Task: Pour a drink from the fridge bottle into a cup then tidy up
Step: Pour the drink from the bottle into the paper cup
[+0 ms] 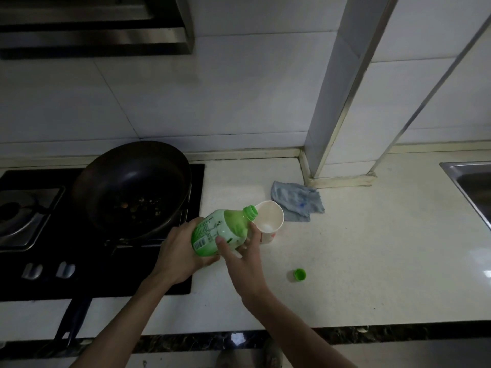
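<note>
Your left hand (183,251) and right hand (240,257) both grip the tilted bottle (220,229) — nudge the unheld cup (269,217) at its 2 o'clock and you spill.

Green bottle (221,229) tilted into white cup (271,216), cap (300,274) aside.
</note>
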